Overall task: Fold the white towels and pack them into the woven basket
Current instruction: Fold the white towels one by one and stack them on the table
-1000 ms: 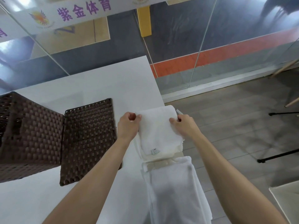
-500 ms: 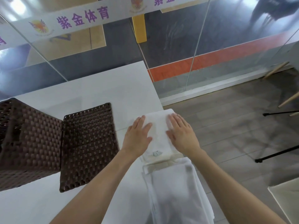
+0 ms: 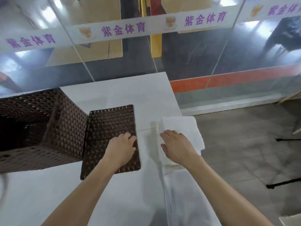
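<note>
A folded white towel lies at the right edge of the white table, overhanging it slightly. My right hand rests flat on the towel's near part, fingers spread. My left hand lies on the flat brown woven lid, fingers curled at its right edge; I cannot tell whether it grips the lid. The dark brown woven basket stands open at the left, joined to the lid, with its inside dark. More white towel cloth hangs at the table's near right edge under my right forearm.
A glass wall with a white banner of purple characters runs behind the table. Grey floor lies to the right, with black stand legs and a wooden leg. A white corner shows at bottom right.
My left hand has left the towel and moved left onto the woven lid. My right hand stays on the folded towel. The camera has tilted up and to the left.
</note>
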Motion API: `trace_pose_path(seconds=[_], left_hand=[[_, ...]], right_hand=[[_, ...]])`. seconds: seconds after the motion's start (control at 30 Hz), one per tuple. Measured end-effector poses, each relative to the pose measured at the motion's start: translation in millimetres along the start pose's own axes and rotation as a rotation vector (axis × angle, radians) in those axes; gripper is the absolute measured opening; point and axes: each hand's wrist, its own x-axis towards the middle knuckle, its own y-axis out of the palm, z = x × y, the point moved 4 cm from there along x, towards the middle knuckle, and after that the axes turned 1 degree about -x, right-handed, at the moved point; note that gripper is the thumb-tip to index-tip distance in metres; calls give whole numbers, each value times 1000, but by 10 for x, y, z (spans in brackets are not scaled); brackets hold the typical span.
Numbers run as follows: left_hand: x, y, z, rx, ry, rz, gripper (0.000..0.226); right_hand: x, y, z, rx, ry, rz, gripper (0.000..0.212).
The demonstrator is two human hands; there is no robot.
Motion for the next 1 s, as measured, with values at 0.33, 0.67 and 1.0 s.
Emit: trace_pose_path(seconds=[0.33, 0.67, 1.0], left_hand=[[-2165, 1121, 2351, -166, -411, 71, 39], [-4596, 2765, 5020, -385, -834, 158, 33], [-5316, 3456, 5844, -424, -754, 229, 84]], right_hand=[[453, 686, 2675, -67, -317, 109, 32], [605, 1779, 5876, -86, -356, 336, 38], [764, 2620, 7451, -43, -264, 426, 67]])
